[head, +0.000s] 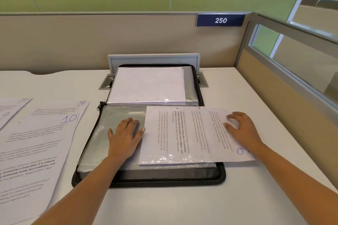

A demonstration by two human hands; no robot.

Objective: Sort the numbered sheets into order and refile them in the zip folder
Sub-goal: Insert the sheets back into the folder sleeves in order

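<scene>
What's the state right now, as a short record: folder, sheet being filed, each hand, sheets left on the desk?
folder: zip folder open flat on the desk
sheet being filed: sheet 6, turned sideways, left part under the near clear sleeve, right part sticking out past the folder
left hand: left hand flat on the near sleeve, thumb at the sheet's edge
right hand: right hand, fingers spread on sheet 6
far half: white sheet in a sleeve
waiting, desk left: sheet 7, sheet 8, sheet 9, sheet 10

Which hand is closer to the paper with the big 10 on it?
Left. The left hand lies flat on the plastic sleeve, just right of the 10 sheet; the right hand rests on the 6 sheet, farther right.
</scene>
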